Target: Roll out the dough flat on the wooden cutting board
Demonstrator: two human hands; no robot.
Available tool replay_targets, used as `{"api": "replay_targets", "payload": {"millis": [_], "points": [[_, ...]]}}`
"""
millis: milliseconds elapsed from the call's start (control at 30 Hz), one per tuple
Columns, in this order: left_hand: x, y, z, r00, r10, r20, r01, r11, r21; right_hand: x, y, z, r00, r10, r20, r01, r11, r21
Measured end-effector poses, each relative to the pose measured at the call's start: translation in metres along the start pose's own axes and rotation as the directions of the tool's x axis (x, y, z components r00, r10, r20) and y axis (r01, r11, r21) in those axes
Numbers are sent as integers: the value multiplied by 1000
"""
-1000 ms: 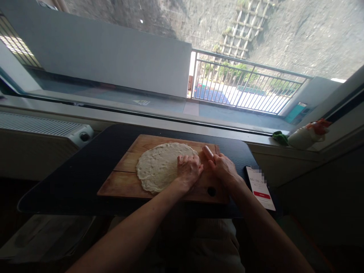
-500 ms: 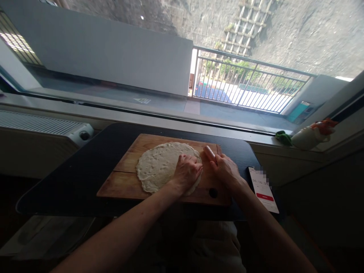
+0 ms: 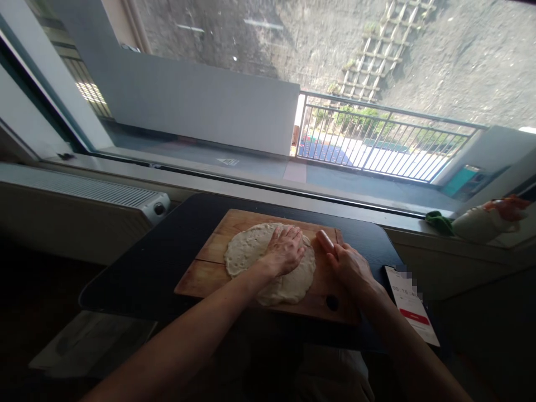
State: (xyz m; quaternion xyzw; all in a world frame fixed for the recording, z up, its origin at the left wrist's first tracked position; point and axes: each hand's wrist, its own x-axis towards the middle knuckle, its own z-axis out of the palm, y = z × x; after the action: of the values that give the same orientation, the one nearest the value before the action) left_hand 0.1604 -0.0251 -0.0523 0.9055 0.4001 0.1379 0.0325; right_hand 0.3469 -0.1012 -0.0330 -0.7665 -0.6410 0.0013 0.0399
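Observation:
A flattened round of dough with a bumpy surface lies on a wooden cutting board. My left hand rests palm down on the dough's upper right part, fingers stretched out and covering some of it. At the board's right side, my right hand is wrapped around a rolling pin. One rounded end of the pin sticks out beyond my fingers, while the rest is hidden under the hand. The pin is beside the dough, apart from it.
A dark table bears the board. On its right edge lies a phone showing a timer. Behind runs a windowsill with a pale pot-like ornament at right. A white radiator stands left.
My left hand has gone from curled fingers at the dough's right edge to lying flat on it. The right hand keeps its grip on the rolling pin. The camera view has shifted.

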Motion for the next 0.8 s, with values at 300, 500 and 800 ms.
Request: {"api": "replay_targets", "payload": {"millis": [300, 500, 800], "points": [[-17, -47, -15, 981, -187, 47, 188, 982, 2, 2, 5, 6, 1000, 2, 19, -2, 1000, 24], [-54, -80, -27, 973, -228, -16, 229, 969, 88, 2, 9, 11, 1000, -7, 18, 6, 998, 63], [-58, -80, -26, 981, -178, 72, 175, 984, 46, 7, 10, 13, 1000, -14, 11, 12, 993, 119]]}}
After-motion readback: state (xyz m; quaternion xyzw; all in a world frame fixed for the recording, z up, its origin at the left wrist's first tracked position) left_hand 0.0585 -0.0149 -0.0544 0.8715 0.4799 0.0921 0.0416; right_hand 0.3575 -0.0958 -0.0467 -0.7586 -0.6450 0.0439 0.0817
